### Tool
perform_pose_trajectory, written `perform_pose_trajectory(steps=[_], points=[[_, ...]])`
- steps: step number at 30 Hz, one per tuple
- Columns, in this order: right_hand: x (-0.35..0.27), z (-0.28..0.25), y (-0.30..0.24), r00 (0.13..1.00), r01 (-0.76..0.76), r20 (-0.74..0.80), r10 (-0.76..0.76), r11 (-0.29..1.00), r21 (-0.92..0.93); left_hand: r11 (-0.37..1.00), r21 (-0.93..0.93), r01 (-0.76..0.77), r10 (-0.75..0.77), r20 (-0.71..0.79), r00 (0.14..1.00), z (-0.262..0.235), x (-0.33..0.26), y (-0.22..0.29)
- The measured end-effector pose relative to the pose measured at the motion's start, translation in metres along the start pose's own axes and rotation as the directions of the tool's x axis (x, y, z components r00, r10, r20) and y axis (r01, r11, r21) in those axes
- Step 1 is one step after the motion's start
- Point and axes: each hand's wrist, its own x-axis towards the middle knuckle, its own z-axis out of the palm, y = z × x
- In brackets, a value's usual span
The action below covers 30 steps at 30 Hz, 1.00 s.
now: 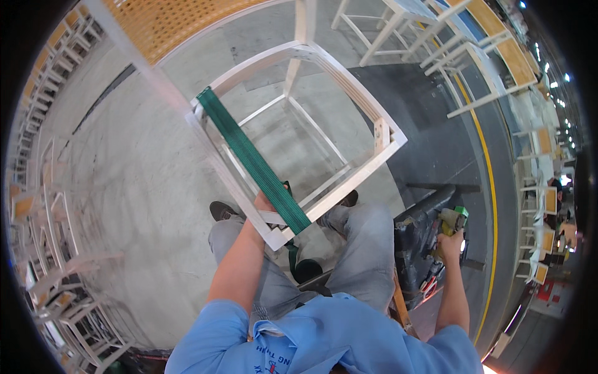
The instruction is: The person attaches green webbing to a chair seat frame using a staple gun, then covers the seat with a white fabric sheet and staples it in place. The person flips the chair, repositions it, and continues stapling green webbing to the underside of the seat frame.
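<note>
In front of me stands a pale wooden chair frame (370, 167) with an open seat. A green webbing strap (249, 153) lies stretched along its left side, from the far left rail to the near corner. My left hand (264, 202) reaches under the strap by the near left corner and is closed on it, fingers partly hidden. Loose webbing hangs below that corner to a dark green roll (306, 270) between my legs. Off to the right, my right hand (450, 244) grips a green and yellowish hand tool (453, 219), over a black-covered stand (408, 240).
The chair's woven cane back (180, 25) rises at the far left. Several chair frames (62, 249) are stacked on the left. More pale chairs (479, 75) stand at the far right, beside a yellow floor line (492, 193). Red-handled pliers (428, 285) lie on the stand.
</note>
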Motion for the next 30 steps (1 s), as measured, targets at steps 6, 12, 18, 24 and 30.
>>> perform_pose_trajectory(steps=[6, 12, 18, 24, 30], points=[[-0.069, -0.030, -0.117, 0.914, 0.198, 0.335, -0.227, 0.973, 0.120, 1.000, 0.027, 0.002, -0.004, 0.064, 0.998, 0.020, -0.005, -0.005], [-0.169, 0.032, -0.230, 0.552, 0.271, 0.747, -0.371, 0.927, 0.260, 0.996, 0.054, 0.068, -0.076, 0.152, 0.985, 0.004, 0.021, 0.005], [-0.203, 0.084, -0.235, 0.430, 0.127, 0.887, -0.169, 0.984, 0.126, 0.994, 0.096, 0.050, -0.073, 0.253, 0.965, -0.011, 0.040, -0.001], [-0.207, 0.099, -0.236, 0.473, 0.183, 0.873, -0.120, 0.982, 0.036, 0.991, 0.103, 0.082, -0.102, 0.213, 0.972, -0.007, 0.046, -0.004], [-0.212, 0.101, -0.237, 0.504, 0.183, 0.859, -0.089, 0.983, -0.006, 0.976, 0.214, 0.048, -0.067, 0.080, 0.995, 0.003, 0.042, -0.007]])
